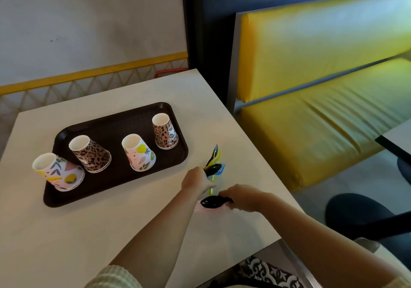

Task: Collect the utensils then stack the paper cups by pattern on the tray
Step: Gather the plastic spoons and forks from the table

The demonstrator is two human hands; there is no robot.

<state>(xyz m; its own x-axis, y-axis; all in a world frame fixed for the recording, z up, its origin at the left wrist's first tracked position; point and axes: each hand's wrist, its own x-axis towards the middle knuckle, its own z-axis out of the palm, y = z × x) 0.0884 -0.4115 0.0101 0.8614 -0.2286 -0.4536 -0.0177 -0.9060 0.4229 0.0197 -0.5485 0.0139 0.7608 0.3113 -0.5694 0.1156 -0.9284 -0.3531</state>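
So the left hand (pixel 195 179) holds a bunch of forks and spoons (pixel 214 163), the right hand (pixel 241 196) holds a black spoon (pixel 212 201), and four cups (pixel 138 152) wait unstacked on the tray (pixel 115 127).

Four paper cups were counted on one brown tray (pixel 111 123): two leopard-print cups (pixel 91 154) and two floral cups (pixel 140 154). One black spoon (pixel 212 201) was seen apart from one bundle of utensils (pixel 214 163), whose pieces could not be counted exactly. Two hands were seen.
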